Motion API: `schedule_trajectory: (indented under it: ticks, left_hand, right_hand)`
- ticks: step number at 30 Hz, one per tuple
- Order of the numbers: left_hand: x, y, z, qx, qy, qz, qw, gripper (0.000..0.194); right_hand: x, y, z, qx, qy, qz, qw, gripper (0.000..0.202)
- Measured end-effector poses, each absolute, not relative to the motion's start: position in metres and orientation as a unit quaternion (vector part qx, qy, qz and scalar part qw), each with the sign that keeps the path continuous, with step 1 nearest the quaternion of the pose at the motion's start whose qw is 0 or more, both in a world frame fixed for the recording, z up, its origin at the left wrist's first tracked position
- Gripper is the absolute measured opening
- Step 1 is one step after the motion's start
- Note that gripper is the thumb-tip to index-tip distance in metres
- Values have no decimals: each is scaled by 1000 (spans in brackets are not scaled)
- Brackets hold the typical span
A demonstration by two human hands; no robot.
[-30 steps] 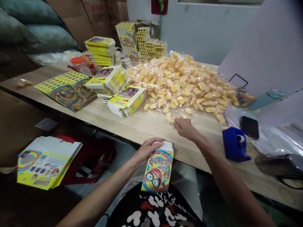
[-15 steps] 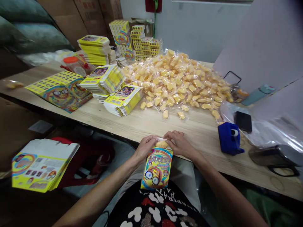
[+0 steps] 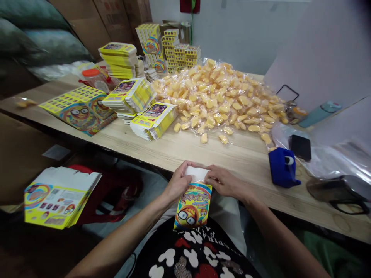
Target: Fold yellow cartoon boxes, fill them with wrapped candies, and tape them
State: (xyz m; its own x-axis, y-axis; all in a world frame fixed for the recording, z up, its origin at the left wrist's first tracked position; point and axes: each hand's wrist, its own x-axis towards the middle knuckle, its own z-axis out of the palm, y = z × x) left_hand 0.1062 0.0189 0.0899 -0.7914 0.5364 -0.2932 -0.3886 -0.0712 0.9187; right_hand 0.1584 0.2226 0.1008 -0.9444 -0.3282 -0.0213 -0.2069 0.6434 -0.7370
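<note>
A yellow printed box [image 3: 193,208] stands over my lap at the table's front edge, with its white inner flap raised at the top. My left hand [image 3: 179,181] grips the flap's left side, thumb in front and fingers behind. On the right side, the curled fingers of my right hand [image 3: 222,179] hold the box's top corner. The inside of the box is hidden behind the flap and fingers. Beyond the hands lies a large heap of wrapped yellow pieces [image 3: 220,96].
Flattened boxes [image 3: 153,119] lie in stacks left of the heap, and more [image 3: 60,197] rest on a red stool [image 3: 116,193]. To the right are a blue tape dispenser [image 3: 282,168], a phone [image 3: 300,147], a metal mug [image 3: 337,189] and a light blue bottle [image 3: 320,114].
The white flap now stands up between my hands, and the yellow piece seen in the box opening is hidden. My fingers have shifted around the top. The view has moved slightly.
</note>
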Motion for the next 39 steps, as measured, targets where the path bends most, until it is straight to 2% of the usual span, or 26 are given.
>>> schedule_trajectory:
  ticks: [2,4,7,9,11,14,19,22,24,27,29,32,34,36,39]
  left_hand:
    - [105,20,102,78,613,730,291,46]
    - [96,25,116,128,628,734,227,47]
    - [72,41,132,261,628,729,75,52]
    - [53,51,133,344,603,720,-1,52]
    - [39,58,125,375,587,717,-46,46]
    - [31,59,105,313,596,733,-102,36]
    - [39,53,75,208,614,736,-194,21]
    - [41,50,69,246,650,680,-234,12]
    - [39,46,71,297,673,632,-244,16]
    - [34,44,80,337,693,603,-205,23]
    - [29,47,85,303,672,661,-140,22]
    - [21,53,89,243,590,769,-42,39]
    - [16,55,89,247,582,775,-22,35]
    - [13,54,87,272,600,751,-33,19]
    - [11,51,84,324,589,740,-34,27]
  right_hand:
    - [166,214,108,-95,892,-441,24,17]
    - [170,207,116,-46,880,-463,-90,15]
    - [162,207,127,-60,865,-416,-275,22]
    - [152,214,129,-111,867,-362,-322,24]
    - [143,224,127,-150,884,-322,-303,28]
    - [135,233,116,-183,895,-305,-270,39]
    - [129,227,95,-182,846,-349,-361,50]
    - [123,225,86,-201,856,-309,-361,54]
    - [117,226,82,-199,866,-278,-365,56]
    - [106,230,82,-166,865,-295,-370,46]
    - [99,234,86,-153,862,-336,-348,40]
    - [94,240,95,-115,857,-407,-295,50]
    - [92,244,100,-101,857,-431,-263,54]
    - [90,248,106,-122,865,-420,-246,38]
    - [89,252,113,-176,867,-387,-258,20]
